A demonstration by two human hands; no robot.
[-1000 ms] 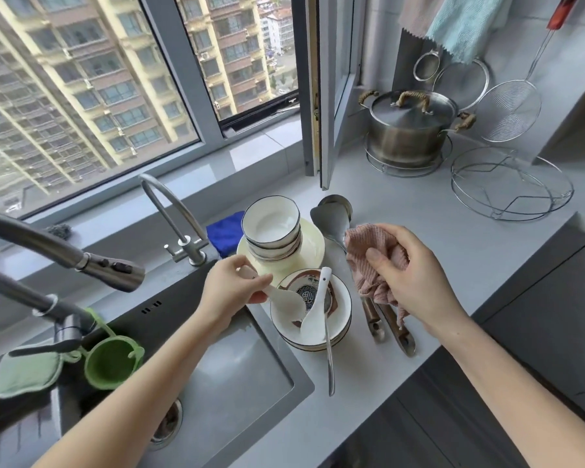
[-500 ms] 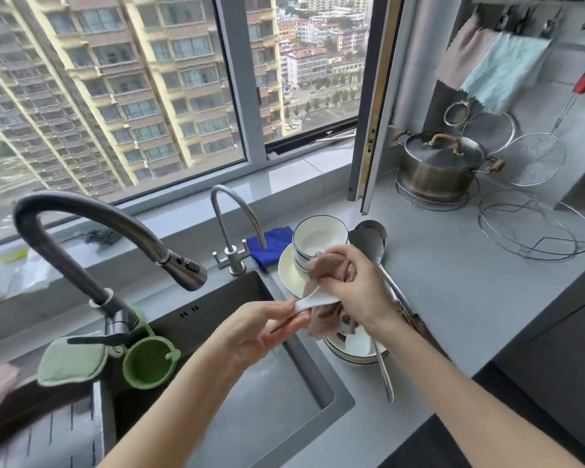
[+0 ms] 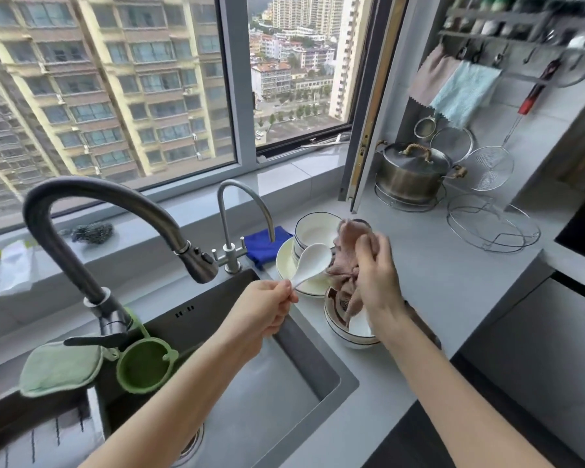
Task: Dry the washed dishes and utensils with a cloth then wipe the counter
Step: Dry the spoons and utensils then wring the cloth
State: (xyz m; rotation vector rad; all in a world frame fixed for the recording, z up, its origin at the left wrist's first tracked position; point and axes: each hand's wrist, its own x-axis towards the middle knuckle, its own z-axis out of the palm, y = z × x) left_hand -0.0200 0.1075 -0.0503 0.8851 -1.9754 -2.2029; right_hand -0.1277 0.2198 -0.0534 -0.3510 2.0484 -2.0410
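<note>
My left hand point(image 3: 264, 310) pinches the handle of a white ceramic spoon point(image 3: 313, 261), lifted over the sink's right edge with its bowl pointing up and right. My right hand point(image 3: 377, 275) grips a pink cloth point(image 3: 347, 261) just right of the spoon's bowl, above the dishes. Under the hands, white bowls point(image 3: 314, 228) are stacked on a cream plate point(image 3: 284, 265). A patterned bowl point(image 3: 343, 327) nearer me holds another white spoon, partly hidden by my right wrist.
A dark sink point(image 3: 250, 383) lies at lower left with a tall black faucet point(image 3: 92, 211) and a small steel tap point(image 3: 232, 228). A blue cloth point(image 3: 262, 244) is behind the plate. A lidded pot point(image 3: 412, 173), wire rack point(image 3: 492, 224) and hanging strainers stand at right on the grey counter point(image 3: 453, 282).
My left hand lifted the white spoon out of the patterned bowl. My right hand brought the pink cloth onto the spoon, then drew it off to the right. The camera tilted up.
</note>
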